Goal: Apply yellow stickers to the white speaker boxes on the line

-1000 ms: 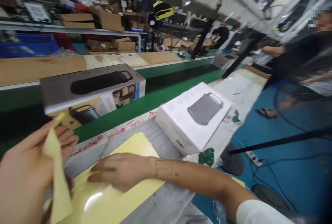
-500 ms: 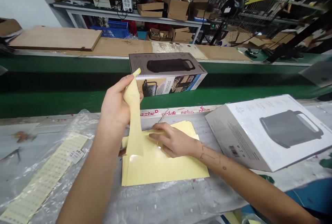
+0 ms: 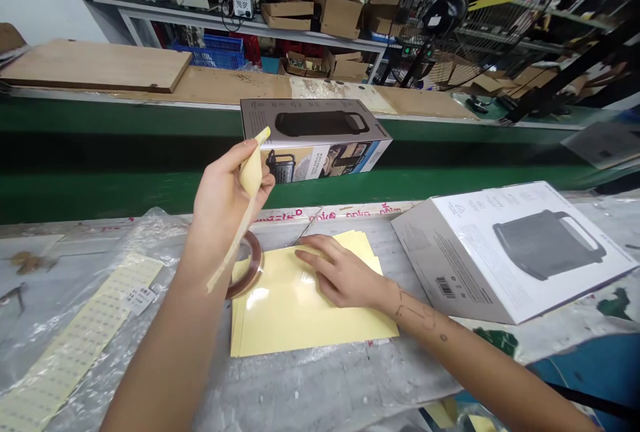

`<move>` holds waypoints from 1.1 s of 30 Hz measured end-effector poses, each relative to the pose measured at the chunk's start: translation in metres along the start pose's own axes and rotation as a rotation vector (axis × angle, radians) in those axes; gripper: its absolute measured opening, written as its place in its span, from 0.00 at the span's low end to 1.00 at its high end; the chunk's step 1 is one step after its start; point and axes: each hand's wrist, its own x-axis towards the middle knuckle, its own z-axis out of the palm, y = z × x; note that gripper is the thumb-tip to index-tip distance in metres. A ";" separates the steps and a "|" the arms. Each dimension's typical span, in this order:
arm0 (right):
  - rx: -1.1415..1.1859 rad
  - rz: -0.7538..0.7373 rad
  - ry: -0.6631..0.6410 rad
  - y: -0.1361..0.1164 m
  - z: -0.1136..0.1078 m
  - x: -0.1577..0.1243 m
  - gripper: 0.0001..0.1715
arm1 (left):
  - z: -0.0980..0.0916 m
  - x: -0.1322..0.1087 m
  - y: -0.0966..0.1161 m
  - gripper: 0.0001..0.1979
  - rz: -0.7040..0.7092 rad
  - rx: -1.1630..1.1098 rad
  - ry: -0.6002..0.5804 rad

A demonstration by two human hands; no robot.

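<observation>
My left hand (image 3: 227, 192) is raised and pinches a narrow pale-yellow paper strip (image 3: 251, 172) between thumb and fingers. The strip's lower end hangs loose in front of my wrist. My right hand (image 3: 345, 272) lies on a stack of glossy yellow sheets (image 3: 320, 322), fingers spread and holding nothing. At the stack's left edge is a brown tape roll (image 3: 256, 262), partly hidden by my left wrist.
A white printed box (image 3: 470, 252) stands right of the sheets. Another printed box (image 3: 320, 122) sits on the green conveyor (image 3: 100, 195) beyond my hands. Clear plastic bags with a dotted label strip (image 3: 100, 332) lie left. A wooden board (image 3: 95, 65) rests on the far ledge.
The paper strip has swung left, from hanging over the sheets to in front of my left wrist, uncovering the tape roll. My right hand stays on the sheets. The view has shifted slightly.
</observation>
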 end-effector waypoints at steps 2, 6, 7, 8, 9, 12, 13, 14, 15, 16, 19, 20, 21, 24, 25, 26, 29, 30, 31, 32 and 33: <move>-0.038 -0.041 -0.051 0.002 -0.002 0.004 0.26 | 0.000 0.001 -0.004 0.10 -0.036 -0.027 0.008; -0.057 -0.103 -0.045 0.006 -0.003 0.004 0.15 | -0.001 0.005 -0.008 0.09 -0.029 -0.004 0.041; -0.050 -0.107 -0.031 0.007 -0.004 0.003 0.12 | -0.001 0.006 -0.008 0.08 -0.026 0.000 0.045; -0.042 -0.105 -0.017 0.007 -0.004 0.001 0.11 | -0.002 0.007 -0.009 0.07 -0.028 0.004 0.049; -0.034 -0.099 -0.005 0.007 -0.004 -0.001 0.09 | -0.002 0.007 -0.010 0.07 -0.029 0.007 0.049; -0.013 -0.079 0.025 0.006 -0.003 -0.004 0.09 | -0.002 0.008 -0.014 0.08 -0.018 0.011 0.040; -0.007 -0.075 0.032 0.005 -0.003 -0.004 0.10 | -0.002 0.007 -0.015 0.09 -0.013 0.010 0.037; -0.006 -0.074 0.035 0.005 -0.003 -0.004 0.13 | -0.002 0.007 -0.016 0.09 -0.010 0.011 0.033; -0.012 -0.073 0.029 0.004 -0.003 -0.002 0.16 | -0.002 0.007 -0.018 0.09 -0.011 0.014 0.026; -0.024 -0.077 0.012 0.003 -0.003 -0.001 0.19 | -0.002 0.006 -0.018 0.09 -0.016 0.019 0.020; -0.088 -0.112 -0.063 0.003 -0.003 0.003 0.22 | -0.001 0.006 -0.020 0.09 -0.031 0.033 0.035; -0.108 -0.126 -0.067 0.004 -0.003 0.003 0.19 | -0.001 0.006 -0.020 0.09 -0.031 0.034 0.046; -0.127 -0.139 -0.056 0.004 -0.003 0.003 0.16 | 0.000 0.005 -0.019 0.10 -0.025 0.035 0.056; -0.161 -0.171 0.019 0.006 -0.002 0.000 0.09 | 0.001 0.005 -0.019 0.10 -0.012 0.040 0.070; -0.162 -0.179 0.035 0.006 -0.001 -0.001 0.09 | 0.001 0.005 -0.019 0.10 -0.010 0.039 0.072; -0.158 -0.184 0.040 0.006 -0.001 -0.002 0.09 | 0.001 0.005 -0.019 0.10 -0.013 0.035 0.072; -0.120 -0.175 0.030 0.005 0.000 -0.004 0.09 | 0.000 0.005 -0.020 0.11 -0.030 0.015 0.025; -0.101 -0.165 0.027 0.005 0.000 -0.004 0.09 | -0.001 0.005 -0.021 0.11 -0.033 0.014 0.005; -0.081 -0.154 0.025 0.004 -0.001 -0.003 0.09 | -0.001 0.005 -0.021 0.10 -0.034 0.015 -0.008; -0.062 -0.145 0.022 0.004 -0.002 -0.002 0.10 | -0.002 0.005 -0.022 0.10 -0.033 0.018 -0.013; -0.050 -0.144 0.012 0.005 -0.003 -0.001 0.11 | -0.002 0.005 -0.022 0.10 -0.031 0.020 -0.009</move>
